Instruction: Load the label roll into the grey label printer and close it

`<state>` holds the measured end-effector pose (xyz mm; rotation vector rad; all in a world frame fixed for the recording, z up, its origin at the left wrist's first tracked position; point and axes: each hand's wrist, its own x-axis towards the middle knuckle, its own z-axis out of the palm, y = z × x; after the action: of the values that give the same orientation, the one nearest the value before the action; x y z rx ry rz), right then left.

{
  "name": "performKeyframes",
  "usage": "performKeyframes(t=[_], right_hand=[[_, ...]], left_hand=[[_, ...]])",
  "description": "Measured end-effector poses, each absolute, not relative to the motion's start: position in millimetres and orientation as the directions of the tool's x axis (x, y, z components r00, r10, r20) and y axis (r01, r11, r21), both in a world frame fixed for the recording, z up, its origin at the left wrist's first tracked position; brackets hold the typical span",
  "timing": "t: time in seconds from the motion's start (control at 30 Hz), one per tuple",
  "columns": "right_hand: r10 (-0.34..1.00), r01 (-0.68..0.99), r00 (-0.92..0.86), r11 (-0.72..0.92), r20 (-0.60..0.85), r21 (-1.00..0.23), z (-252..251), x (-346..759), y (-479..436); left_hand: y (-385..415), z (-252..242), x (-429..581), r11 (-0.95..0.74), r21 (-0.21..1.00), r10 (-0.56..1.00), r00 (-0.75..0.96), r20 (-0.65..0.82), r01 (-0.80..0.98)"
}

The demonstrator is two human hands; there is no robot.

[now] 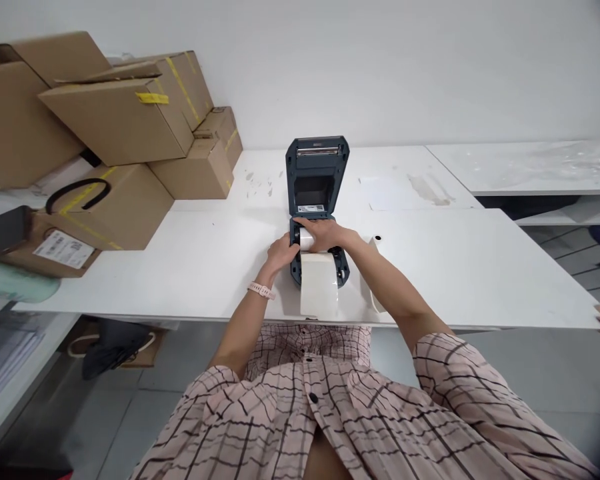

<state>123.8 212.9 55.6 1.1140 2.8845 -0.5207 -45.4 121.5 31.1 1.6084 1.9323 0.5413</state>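
A dark grey-blue label printer (314,177) stands on the white table with its lid raised. Inside its base lies a roll of white labels (306,239), and a wide strip of label paper (319,287) runs from it over the front of the printer towards the table edge. My right hand (323,233) lies over the roll, its fingers curled on it. At the printer's left side, my left hand (281,253) is closed around the edge of the base, the thumb reaching towards the roll; part of its fingers is hidden.
A loose piece of curled white paper (375,287) lies under my right forearm, near a small roll end (378,238). Cardboard boxes (125,120) are stacked on the left, with a black handle-like loop (77,193) in front. Clear plastic wrap (565,163) covers the right-hand table.
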Motion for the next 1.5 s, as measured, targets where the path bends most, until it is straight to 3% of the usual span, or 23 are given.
performKeyframes(t=[0.13,0.23,0.33,0.47,0.67,0.83,1.03,1.2,1.27,1.4,1.5], right_hand=[[0.509,0.445,-0.858,0.674,-0.066,-0.590,86.6,157.4,205.7],[0.474,0.291,-0.878,0.639,0.067,-0.712,118.0,202.6,199.7],[0.589,0.285,-0.787,0.610,0.183,-0.739,128.0,245.3,207.6],[0.806,0.371,-0.544,0.481,0.234,-0.794,93.4,270.0,241.4],[0.926,0.421,-0.349,0.294,0.146,-0.858,21.0,248.4,279.2],[0.926,0.460,-0.369,0.253,0.076,-0.851,5.8,247.2,279.7],[0.909,0.275,-0.414,0.089,-0.035,-0.957,4.7,323.5,246.8],[0.864,0.322,-0.472,-0.012,-0.172,-0.947,-12.5,340.1,207.4],[0.874,0.262,-0.470,0.006,-0.123,-0.965,-7.6,327.9,197.9],[0.853,-0.017,-0.486,0.212,0.193,-0.977,43.1,295.3,185.3],[0.711,0.019,-0.634,0.408,0.304,-0.913,90.5,255.6,181.0]], left_hand=[[120.1,32.1,-45.5,0.199,0.665,0.978,-0.109,-0.175,0.720],[118.3,32.9,-45.4,0.203,0.664,0.978,-0.110,-0.179,0.720],[116.5,33.6,-44.9,0.190,0.673,0.980,-0.102,-0.168,0.715],[116.1,32.5,-44.4,0.205,0.700,0.978,-0.115,-0.174,0.684],[118.5,25.9,-45.0,0.211,0.716,0.977,-0.148,-0.151,0.665],[118.6,22.1,-45.9,0.195,0.757,0.980,-0.151,-0.129,0.624],[115.7,24.0,-45.4,0.200,0.746,0.980,-0.143,-0.141,0.636],[115.1,25.8,-44.4,0.216,0.738,0.976,-0.156,-0.151,0.639],[115.4,25.8,-43.9,0.225,0.742,0.974,-0.167,-0.153,0.632],[115.9,24.3,-43.5,0.238,0.770,0.971,-0.170,-0.169,0.592],[116.3,20.4,-44.5,0.225,0.796,0.973,-0.166,-0.158,0.562]])
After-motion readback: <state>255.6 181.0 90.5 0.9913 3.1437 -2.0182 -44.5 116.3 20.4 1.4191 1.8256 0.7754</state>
